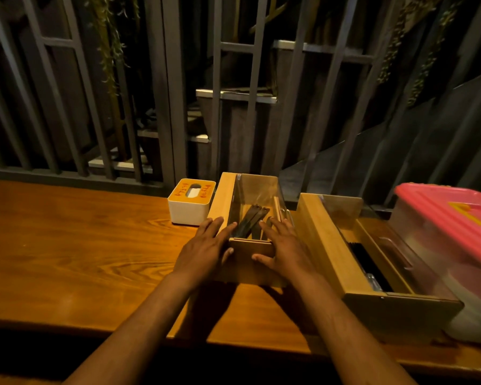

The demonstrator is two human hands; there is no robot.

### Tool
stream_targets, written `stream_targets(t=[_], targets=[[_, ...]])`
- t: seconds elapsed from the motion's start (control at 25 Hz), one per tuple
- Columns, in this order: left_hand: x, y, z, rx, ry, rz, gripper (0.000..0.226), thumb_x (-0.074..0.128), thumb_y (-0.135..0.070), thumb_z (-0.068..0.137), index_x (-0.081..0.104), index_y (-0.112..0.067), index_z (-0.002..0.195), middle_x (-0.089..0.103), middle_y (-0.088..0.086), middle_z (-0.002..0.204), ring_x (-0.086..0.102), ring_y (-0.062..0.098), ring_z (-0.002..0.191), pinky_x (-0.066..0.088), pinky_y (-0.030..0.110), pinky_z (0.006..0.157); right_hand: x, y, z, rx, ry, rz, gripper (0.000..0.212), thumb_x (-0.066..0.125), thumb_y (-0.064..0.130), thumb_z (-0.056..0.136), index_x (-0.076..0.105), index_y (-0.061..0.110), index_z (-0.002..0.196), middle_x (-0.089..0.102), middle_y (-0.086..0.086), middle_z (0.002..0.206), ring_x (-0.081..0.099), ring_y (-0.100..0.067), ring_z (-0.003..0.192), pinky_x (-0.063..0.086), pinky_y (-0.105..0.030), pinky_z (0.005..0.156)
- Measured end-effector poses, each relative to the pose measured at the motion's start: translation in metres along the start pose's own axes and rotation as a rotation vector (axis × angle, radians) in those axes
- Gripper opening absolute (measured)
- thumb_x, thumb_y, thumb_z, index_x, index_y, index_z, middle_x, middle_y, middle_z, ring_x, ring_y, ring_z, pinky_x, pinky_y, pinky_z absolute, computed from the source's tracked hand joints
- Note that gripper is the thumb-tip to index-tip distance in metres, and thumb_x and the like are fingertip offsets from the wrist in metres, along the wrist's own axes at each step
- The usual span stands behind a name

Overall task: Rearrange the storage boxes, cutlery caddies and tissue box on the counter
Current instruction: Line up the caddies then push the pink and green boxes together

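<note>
Left hand (206, 245) and right hand (285, 245) lie on the cutlery caddy (224, 198) near end, fingers straight, thumbs on front wall. Caddy sits mid-counter (67, 245), tissue box (190, 202) just left, second caddy (325, 240) right.

The storage box (453, 218) at three o'clock is cut off by the edge. Writing (182, 190) on the tissue box (190, 211) is unreadable.

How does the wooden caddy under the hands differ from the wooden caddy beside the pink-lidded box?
The left caddy has both hands on its near end, left hand and right hand; the right caddy is untouched. The left caddy stands beside the tissue box; the right caddy stands beside the storage box. Both are wooden, with clear panels and dark cutlery inside.
</note>
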State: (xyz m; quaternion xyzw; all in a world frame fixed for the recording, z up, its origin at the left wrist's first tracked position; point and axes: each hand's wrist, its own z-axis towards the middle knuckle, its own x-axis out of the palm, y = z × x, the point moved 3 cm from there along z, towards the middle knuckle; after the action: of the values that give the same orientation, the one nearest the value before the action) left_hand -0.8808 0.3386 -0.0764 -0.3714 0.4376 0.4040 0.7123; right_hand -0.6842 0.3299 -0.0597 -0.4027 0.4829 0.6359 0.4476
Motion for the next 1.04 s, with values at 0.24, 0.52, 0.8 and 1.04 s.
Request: stream_targets(t=[0.24,0.52,0.8,1.04], targets=[[0.008,0.012,0.013,0.025,-0.004,-0.038,0.061,0.045,-0.045,0.097,0.019,-0.036,0.151,0.019,0.003,0.161,0.01,0.026,0.148,0.044,0.043,0.101,0.008,-0.001,0.01,0.004,-0.022,-0.024,0.085,0.066,0.053,0.081,0.02,0.036,0.15,0.014,0.003,0.162,0.002,-0.024,0.15,0.019,-0.045,0.117],[0.002,-0.006,0.003,-0.015,0.004,0.123,0.067,0.047,-0.04,0.097,0.013,-0.027,0.154,0.024,0.009,0.159,0.018,0.033,0.146,0.027,0.043,0.114,-0.008,0.008,0.0,0.017,0.073,-0.109,0.084,0.063,0.053,0.083,0.016,0.034,0.151,0.013,0.0,0.163,0.008,-0.026,0.149,0.023,-0.047,0.116],[-0.022,-0.109,-0.027,0.088,-0.08,-0.115,0.046,0.049,-0.044,0.092,0.047,-0.032,0.137,0.051,-0.001,0.14,0.038,0.021,0.133,0.031,0.039,0.109,-0.093,-0.064,-0.075,0.047,-0.112,0.1,0.064,0.066,0.06,0.074,0.053,0.035,0.132,0.055,0.008,0.137,0.053,-0.015,0.122,0.045,-0.038,0.099],[0.004,-0.246,-0.028,0.178,-0.025,-0.258,0.058,0.032,-0.059,0.091,0.036,-0.036,0.145,0.039,0.001,0.152,0.031,0.022,0.14,0.026,0.036,0.112,-0.114,-0.204,-0.146,0.139,0.077,0.044,0.1,0.073,0.07,0.056,0.035,0.041,0.144,0.024,0.007,0.158,0.022,-0.019,0.145,0.028,-0.045,0.115]])
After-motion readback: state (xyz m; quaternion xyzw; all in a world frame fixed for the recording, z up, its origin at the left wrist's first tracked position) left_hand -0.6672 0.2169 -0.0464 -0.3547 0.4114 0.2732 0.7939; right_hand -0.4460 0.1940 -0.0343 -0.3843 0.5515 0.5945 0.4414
